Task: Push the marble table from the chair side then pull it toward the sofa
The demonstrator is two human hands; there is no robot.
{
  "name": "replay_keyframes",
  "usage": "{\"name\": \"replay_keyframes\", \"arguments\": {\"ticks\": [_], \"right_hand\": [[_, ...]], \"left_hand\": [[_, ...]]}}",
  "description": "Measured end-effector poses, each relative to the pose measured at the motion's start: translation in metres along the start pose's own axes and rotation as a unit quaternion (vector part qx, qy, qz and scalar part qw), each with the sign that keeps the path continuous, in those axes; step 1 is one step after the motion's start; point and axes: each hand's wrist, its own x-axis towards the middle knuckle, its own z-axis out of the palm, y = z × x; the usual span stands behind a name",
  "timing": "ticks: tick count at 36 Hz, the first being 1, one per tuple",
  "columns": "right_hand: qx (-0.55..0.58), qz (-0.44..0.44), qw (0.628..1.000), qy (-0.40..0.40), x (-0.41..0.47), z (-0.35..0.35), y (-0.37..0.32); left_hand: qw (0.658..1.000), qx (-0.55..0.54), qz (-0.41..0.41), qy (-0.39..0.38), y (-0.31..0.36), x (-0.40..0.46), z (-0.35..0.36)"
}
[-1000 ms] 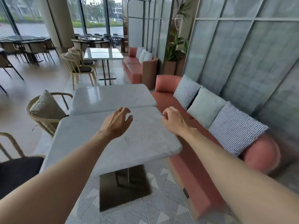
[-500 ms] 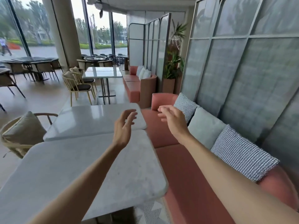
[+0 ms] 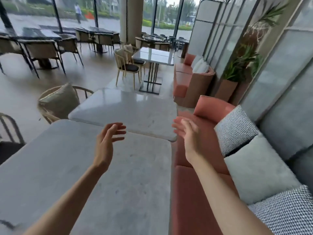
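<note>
A: So, how many tables were near the hands?

B: Two marble tables. The near marble table (image 3: 84, 175) lay under and to the left of the left hand (image 3: 106, 143); the far marble table (image 3: 128, 111) lay just beyond both hands, its near edge touching or overlapping the first. I could not tell which.

A: And chairs?

B: Two showed left of the left hand: a dark-seated chair (image 3: 10, 138) at the frame edge, and a wicker chair (image 3: 50, 106) with one beige cushion (image 3: 61, 99), beside the far table.

A: The hands themselves?

B: Both were raised, fingers spread and relaxed, grasping nothing. The left hovered above the near table's far end. The right hand (image 3: 189, 133) hung over the sofa (image 3: 194, 192), just past the tables' right edges.

A: Cushions on the sofa?

B: Three, all to the right of the right hand: a checked cushion (image 3: 235, 129), a pale plain cushion (image 3: 257, 170), then another checked one (image 3: 286, 211) nearest the camera.
</note>
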Motion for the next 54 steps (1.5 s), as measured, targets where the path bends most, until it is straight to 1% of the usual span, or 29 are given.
{"name": "replay_keyframes", "arguments": {"ticks": [5, 8, 11, 13, 19, 21, 24, 27, 31, 35, 40, 43, 45, 47, 49, 50, 51, 53, 54], "right_hand": [[0.045, 0.077, 0.994, -0.063, 0.073, 0.032, 0.069], [0.064, 0.146, 0.982, -0.096, 0.101, 0.054, 0.111], [0.051, 0.195, 0.970, -0.138, 0.111, 0.066, 0.141], [0.040, 0.231, 0.957, -0.171, 0.117, 0.076, 0.157], [0.017, 0.306, 0.926, -0.218, 0.125, 0.095, 0.190], [0.004, 0.321, 0.918, -0.232, 0.124, 0.097, 0.199], [-0.021, 0.332, 0.911, -0.244, 0.120, 0.090, 0.214], [-0.059, 0.340, 0.906, -0.244, 0.119, 0.068, 0.230], [-0.117, 0.351, 0.899, -0.234, 0.121, 0.032, 0.256], [-0.176, 0.366, 0.882, -0.238, 0.123, -0.003, 0.290], [-0.262, 0.355, 0.869, -0.224, 0.132, -0.035, 0.340], [-0.329, 0.340, 0.853, -0.219, 0.141, -0.050, 0.362], [-0.350, 0.336, 0.850, -0.204, 0.148, -0.053, 0.370], [-0.348, 0.346, 0.853, -0.177, 0.156, -0.056, 0.370], [-0.358, 0.368, 0.845, -0.146, 0.165, -0.062, 0.374], [-0.370, 0.386, 0.834, -0.137, 0.169, -0.066, 0.375], [-0.362, 0.422, 0.820, -0.133, 0.172, -0.072, 0.377], [-0.307, 0.514, 0.790, -0.130, 0.180, -0.084, 0.386], [-0.253, 0.562, 0.774, -0.146, 0.184, -0.088, 0.390]], "left_hand": [[0.991, 0.010, -0.053, 0.124, -0.059, 0.021, -0.009], [0.977, -0.002, -0.087, 0.195, -0.083, 0.028, 0.000], [0.961, -0.033, -0.128, 0.241, -0.102, 0.030, 0.012], [0.942, -0.066, -0.163, 0.285, -0.114, 0.030, 0.019], [0.895, -0.160, -0.242, 0.339, -0.141, 0.018, 0.038], [0.874, -0.191, -0.260, 0.363, -0.154, 0.012, 0.040], [0.853, -0.208, -0.280, 0.388, -0.173, 0.001, 0.042], [0.830, -0.230, -0.306, 0.406, -0.194, -0.015, 0.046], [0.810, -0.236, -0.333, 0.421, -0.222, -0.037, 0.052], [0.782, -0.238, -0.352, 0.457, -0.247, -0.053, 0.065], [0.745, -0.246, -0.359, 0.506, -0.278, -0.055, 0.092], [0.709, -0.254, -0.342, 0.562, -0.290, -0.049, 0.109], [0.691, -0.261, -0.329, 0.588, -0.296, -0.044, 0.121], [0.678, -0.260, -0.311, 0.613, -0.303, -0.040, 0.133], [0.665, -0.257, -0.293, 0.637, -0.309, -0.039, 0.144], [0.656, -0.259, -0.282, 0.650, -0.312, -0.041, 0.150], [0.648, -0.260, -0.273, 0.662, -0.315, -0.043, 0.156], [0.623, -0.262, -0.248, 0.694, -0.321, -0.049, 0.169], [0.605, -0.257, -0.235, 0.716, -0.323, -0.054, 0.176]]}}
